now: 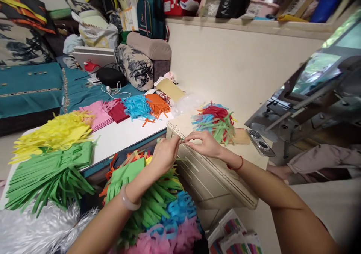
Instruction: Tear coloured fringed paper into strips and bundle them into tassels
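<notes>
My left hand point(166, 153) and my right hand point(200, 142) meet over the near edge of a small cream wooden stool point(214, 179). Both pinch the ends of a thin pale strip point(182, 140) stretched between their fingertips. Below my left forearm lies a heap of fringed paper point(158, 205) in green, blue and pink. On the stool behind my right hand sits a bundle of mixed red, blue and green paper strips point(216, 121).
Stacks of fringed paper lie on the white table point(121, 135): yellow point(56, 132), green point(47, 175), pink point(97, 113), blue point(138, 107), orange point(156, 103). Silver tinsel point(36, 227) is at the bottom left. Another person's legs point(318, 164) are at the right.
</notes>
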Demonstrator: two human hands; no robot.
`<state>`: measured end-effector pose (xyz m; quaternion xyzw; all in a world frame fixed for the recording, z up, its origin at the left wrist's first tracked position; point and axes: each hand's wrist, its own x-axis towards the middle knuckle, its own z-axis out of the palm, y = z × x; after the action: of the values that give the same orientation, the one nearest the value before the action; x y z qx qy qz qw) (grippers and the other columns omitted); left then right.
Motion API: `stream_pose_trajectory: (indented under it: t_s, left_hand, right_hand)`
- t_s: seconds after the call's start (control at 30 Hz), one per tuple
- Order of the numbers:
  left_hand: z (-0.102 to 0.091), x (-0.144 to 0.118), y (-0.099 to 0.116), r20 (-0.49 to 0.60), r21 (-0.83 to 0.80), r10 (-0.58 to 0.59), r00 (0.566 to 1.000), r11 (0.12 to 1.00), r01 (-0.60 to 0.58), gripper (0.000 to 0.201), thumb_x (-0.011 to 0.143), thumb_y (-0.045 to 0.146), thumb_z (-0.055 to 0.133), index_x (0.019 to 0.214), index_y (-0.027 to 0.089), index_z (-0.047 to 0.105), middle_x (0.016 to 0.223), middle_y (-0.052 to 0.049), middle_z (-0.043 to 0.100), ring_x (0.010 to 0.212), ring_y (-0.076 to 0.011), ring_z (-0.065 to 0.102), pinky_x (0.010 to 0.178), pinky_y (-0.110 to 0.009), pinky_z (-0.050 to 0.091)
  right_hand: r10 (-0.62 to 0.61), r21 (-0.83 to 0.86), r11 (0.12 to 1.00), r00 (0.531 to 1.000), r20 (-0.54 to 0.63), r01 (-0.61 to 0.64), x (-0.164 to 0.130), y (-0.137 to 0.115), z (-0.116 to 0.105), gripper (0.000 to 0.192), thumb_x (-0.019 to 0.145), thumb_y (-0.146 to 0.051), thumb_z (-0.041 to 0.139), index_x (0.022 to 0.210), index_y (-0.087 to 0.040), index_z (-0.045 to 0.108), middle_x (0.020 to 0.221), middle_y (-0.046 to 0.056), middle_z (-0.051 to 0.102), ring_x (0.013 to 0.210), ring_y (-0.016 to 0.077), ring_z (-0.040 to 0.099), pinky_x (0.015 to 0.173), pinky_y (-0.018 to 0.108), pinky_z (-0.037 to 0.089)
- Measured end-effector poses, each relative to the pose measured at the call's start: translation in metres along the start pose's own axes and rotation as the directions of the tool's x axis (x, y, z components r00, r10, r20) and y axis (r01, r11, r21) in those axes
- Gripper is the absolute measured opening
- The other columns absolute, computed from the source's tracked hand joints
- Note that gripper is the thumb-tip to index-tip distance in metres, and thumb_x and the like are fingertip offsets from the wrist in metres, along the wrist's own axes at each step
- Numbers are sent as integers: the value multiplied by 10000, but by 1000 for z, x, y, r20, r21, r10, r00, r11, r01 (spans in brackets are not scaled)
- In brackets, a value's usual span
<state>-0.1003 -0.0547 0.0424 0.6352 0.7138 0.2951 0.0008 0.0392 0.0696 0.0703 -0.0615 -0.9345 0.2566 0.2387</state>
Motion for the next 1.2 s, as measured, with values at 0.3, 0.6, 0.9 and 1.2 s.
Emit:
stream_pose_trajectory:
  t_s: [0.3,0.6,0.9,1.2]
  left_hand:
    - [-13,-23,31,7,64,141,990,988,-141,240,953,237,322,882,194,547,707,-51,627,678,-200,566,644,-276,367]
    - [-19,-28,37,42,177,198,979,963,-202,232,947,204,339,867,201,557,704,-37,653,672,-188,575,672,-288,357]
    - [-21,-29,40,62,185,261,963,945,-268,226,941,192,368,911,219,590,709,-26,651,699,-195,585,664,-298,322]
    - [-19,-27,45,97,262,328,940,903,-342,222,902,85,349,896,178,550,691,-33,642,634,-187,573,713,-334,332]
  right_hand:
    - [-160,-249,955,987,34,163,-28,-38,-30,163,859,-201,538,884,-148,690,836,77,719,793,182,645,764,309,497]
    - [-184,-341,917,978,96,206,-32,-52,-32,174,871,-196,516,934,-145,671,868,82,706,852,193,626,812,322,479]
    - [-170,-308,935,985,43,174,-42,-55,-30,189,885,-173,484,948,-141,659,856,88,689,817,182,619,782,307,487]
    - [-240,-391,887,969,64,245,-49,-51,-33,223,920,-160,454,928,-108,670,836,102,684,797,184,606,757,298,474]
